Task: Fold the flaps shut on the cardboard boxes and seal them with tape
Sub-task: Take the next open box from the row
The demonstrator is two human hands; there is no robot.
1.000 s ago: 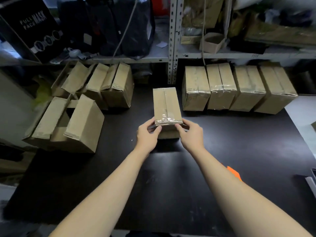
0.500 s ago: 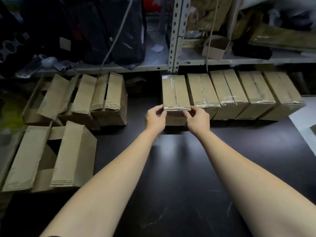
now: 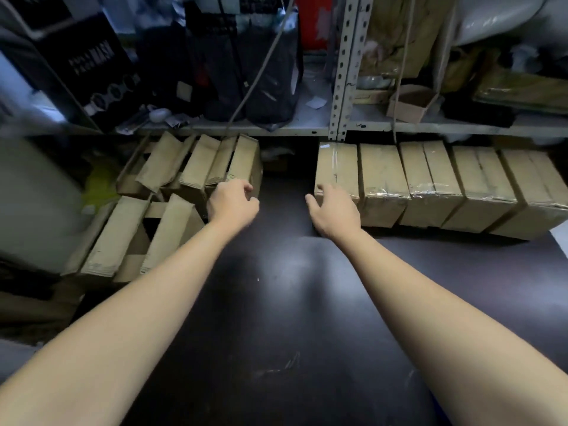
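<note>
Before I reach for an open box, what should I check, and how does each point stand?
1. Taped box lined up with the sealed boxes: ok, it stands at the left end of the row.
2. Right hand off the taped box: not ok, fingers lie over its near edge.
3. Left hand free: ok, fingers loosely curled, holding nothing.
4. Open box close to the left hand: ok, just beyond the fingers, flaps unfolded.
5. Tape ready: cannot tell, no roll in view.
</note>
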